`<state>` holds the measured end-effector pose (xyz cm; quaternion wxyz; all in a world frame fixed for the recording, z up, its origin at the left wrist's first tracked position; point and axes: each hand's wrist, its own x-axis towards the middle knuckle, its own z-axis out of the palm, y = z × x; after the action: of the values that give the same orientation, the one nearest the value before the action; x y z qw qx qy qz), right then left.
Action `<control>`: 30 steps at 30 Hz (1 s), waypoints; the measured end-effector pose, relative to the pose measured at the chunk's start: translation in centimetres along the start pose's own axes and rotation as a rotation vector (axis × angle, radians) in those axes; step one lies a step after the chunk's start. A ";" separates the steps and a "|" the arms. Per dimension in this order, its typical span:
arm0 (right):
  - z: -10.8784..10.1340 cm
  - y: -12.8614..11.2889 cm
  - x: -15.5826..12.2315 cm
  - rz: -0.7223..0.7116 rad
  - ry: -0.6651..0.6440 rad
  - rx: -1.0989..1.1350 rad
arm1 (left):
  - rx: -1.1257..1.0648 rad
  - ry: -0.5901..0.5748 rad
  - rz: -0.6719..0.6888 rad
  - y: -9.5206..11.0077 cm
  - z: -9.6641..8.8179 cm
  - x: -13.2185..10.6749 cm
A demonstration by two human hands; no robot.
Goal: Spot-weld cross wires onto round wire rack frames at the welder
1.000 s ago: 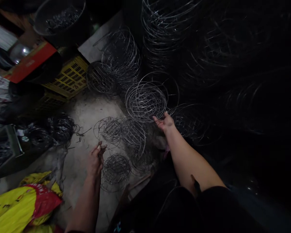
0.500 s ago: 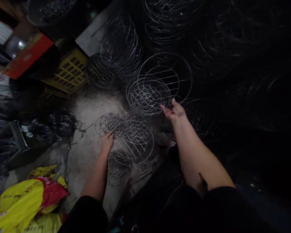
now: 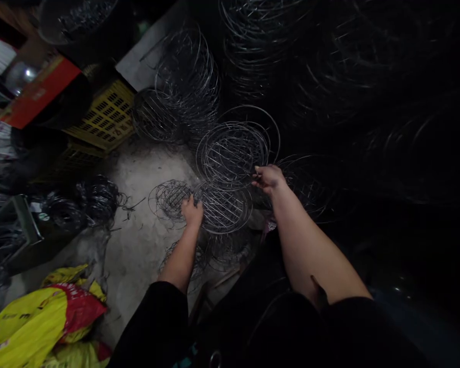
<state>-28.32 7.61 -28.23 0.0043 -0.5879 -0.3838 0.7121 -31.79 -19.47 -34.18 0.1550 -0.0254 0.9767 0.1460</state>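
Note:
My left hand (image 3: 192,210) is over the left edge of a round wire rack (image 3: 224,210), its fingers apart. Parallel wires cross the inside of that rack's ring. Closed at the lower right edge of a second pile, my right hand (image 3: 268,177) grips a round wire rack (image 3: 279,134) by its rim. That rack lies mostly over the stacked round racks (image 3: 232,156), and the dim light blurs where one ends and the other begins. Left of my left hand is a smaller tangle of round wire pieces (image 3: 170,199).
Tall piles of wire rings (image 3: 193,76) stand ahead, beside a yellow plastic crate (image 3: 107,117). Coils of dark wire (image 3: 99,199) lie on the left of the concrete floor (image 3: 138,163). A yellow and red sack (image 3: 42,314) sits at lower left. The right side is very dark.
My left hand has moved right, from the small wire tangle to the middle rack. My right hand has come slightly down and left, lowering the tilted rack over the pile.

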 end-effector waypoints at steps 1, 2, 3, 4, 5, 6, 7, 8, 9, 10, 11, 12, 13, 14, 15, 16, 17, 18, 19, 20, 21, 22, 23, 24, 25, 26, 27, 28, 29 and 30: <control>0.0 0.2 0.1 -0.002 0.009 -0.020 | 0.004 0.008 0.014 0.2 -0.3 -0.3; 0.0 0.4 0.2 -0.003 0.018 -0.036 | 0.006 0.021 0.029 0.6 -0.7 -0.5; 0.0 0.6 0.3 -0.003 0.029 -0.047 | 0.006 0.035 0.046 1.0 -1.2 -0.4; 0.0 0.9 0.4 -0.003 0.041 -0.053 | 0.002 0.044 0.063 1.6 -1.7 -0.1; 0.0 1.1 0.5 -0.003 0.055 -0.054 | -0.004 0.043 0.079 2.3 -2.2 0.3; 0.0 1.2 0.6 -0.005 0.069 -0.051 | -0.012 0.025 0.095 3.0 -2.7 0.8; -0.1 1.3 0.7 -0.006 0.083 -0.043 | -0.022 -0.011 0.110 3.7 -3.1 1.3; -0.2 1.4 0.8 -0.003 0.095 -0.033 | -0.034 -0.062 0.124 4.3 -3.4 1.9; -0.3 1.4 1.0 0.003 0.101 -0.022 | -0.045 -0.119 0.136 4.9 -3.6 2.3; -0.5 1.3 1.1 0.014 0.101 -0.010 | -0.058 -0.172 0.147 5.3 -3.8 2.7; -0.7 1.2 1.3 0.025 0.097 0.002 | -0.072 -0.216 0.154 5.7 -3.9 3.0; -1.0 1.0 1.4 0.033 0.089 0.013 | -0.090 -0.248 0.158 6.1 -3.9 3.3; -1.1 0.8 1.6 0.033 0.084 0.020 | -0.113 -0.273 0.162 6.4 -3.9 3.5; -1.3 0.7 1.7 0.021 0.083 0.022 | -0.144 -0.297 0.169 6.8 -3.8 3.7; -1.4 0.6 1.8 -0.004 0.090 0.019 | -0.184 -0.320 0.182 7.3 -3.7 3.9; -1.4 0.5 2.0 -0.042 0.103 0.012 | -0.231 -0.338 0.199 7.9 -3.4 4.2; -1.4 0.5 2.1 -0.085 0.118 0.002 | -0.284 -0.349 0.220 8.6 -3.1 4.6; -1.4 0.5 2.2 -0.129 0.132 -0.007 | -0.340 -0.350 0.243 9.6 -2.8 5.1; -1.4 0.5 2.3 -0.182 0.148 -0.018 | -0.394 -0.340 0.263 10.6 -2.4 5.6; -1.4 0.5 2.4 -0.236 0.162 -0.027 | -0.445 -0.325 0.279 11.8 -2.0 6.1; -1.4 0.4 2.5 -0.286 0.176 -0.035 | -0.492 -0.310 0.292 13.0 -1.6 6.8; -1.5 0.2 2.5 -0.333 0.193 -0.046 | -0.535 -0.296 0.304 14.3 -1.3 7.4; -1.6 0.0 2.4 -0.374 0.216 -0.062 | -0.573 -0.284 0.314 15.6 -1.0 8.1; -1.6 -0.4 2.2 -0.403 0.239 -0.074 | -0.603 -0.274 0.325 16.9 -0.8 8.8; -1.7 -0.8 1.9 -0.409 0.257 -0.074 | -0.634 -0.270 0.337 18.1 -0.7 9.5; -1.7 -1.2 1.5 -0.392 0.262 -0.050 | -0.675 -0.279 0.355 19.1 -0.6 10.1; -1.7 -1.7 1.0 -0.363 0.252 -0.001 | -0.725 -0.303 0.377 19.9 -0.6 10.7; -1.7 -2.2 0.5 -0.327 0.219 0.073 | -0.775 -0.337 0.400 20.5 -0.7 11.2; -1.7 -2.6 0.0 -0.292 0.166 0.162 | -0.818 -0.374 0.422 20.9 -0.9 11.5; -1.6 -3.0 -0.4 -0.270 0.107 0.252 | -0.851 -0.407 0.438 20.9 -1.0 11.8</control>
<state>-28.16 10.46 -26.28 0.1936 -0.5628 -0.3662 0.7154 -45.31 0.18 -31.08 0.2834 0.1475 0.7636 0.5611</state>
